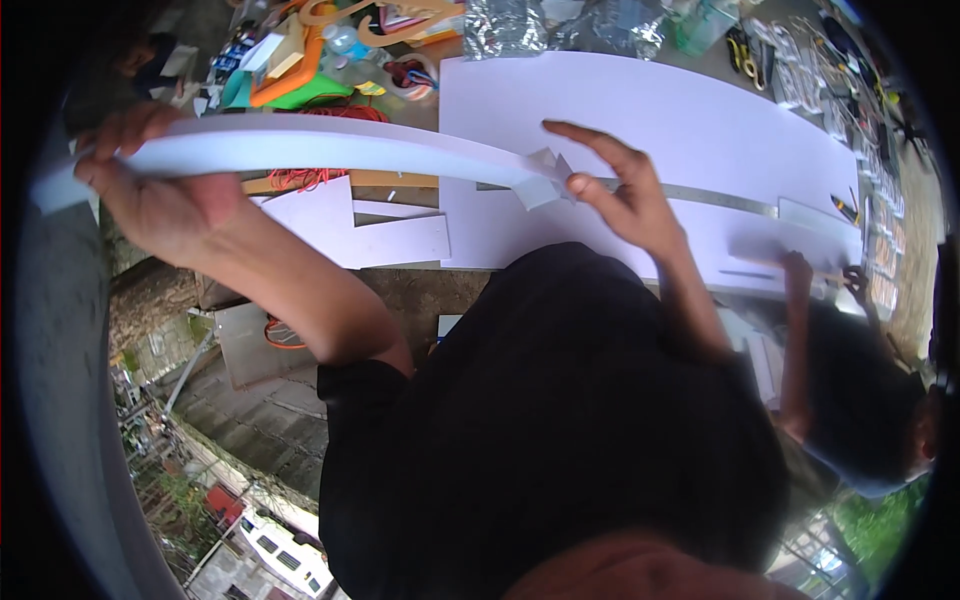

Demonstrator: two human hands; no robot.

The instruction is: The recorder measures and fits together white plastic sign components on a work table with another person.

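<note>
My left hand [160,190] is closed around a long, white folded strip [330,150], which looks like card or thin foam board, near its left end. The strip reaches across in front of me, raised above the work surface. Its right end has cut flaps [545,182] that stick out. Beside these flaps is my right hand [625,195], open, with thumb and fingers spread; the thumb tip is at the flaps, and I cannot tell whether it touches them. Below lies a large white sheet [640,110], with a metal ruler [740,202] across it.
White offcuts [400,240] and red cord [310,178] lie left of the sheet. Farther back are an orange frame [290,80], a plastic bottle [345,42] and scissors [742,55]. At right, another person [860,390] works with a hand at the sheet.
</note>
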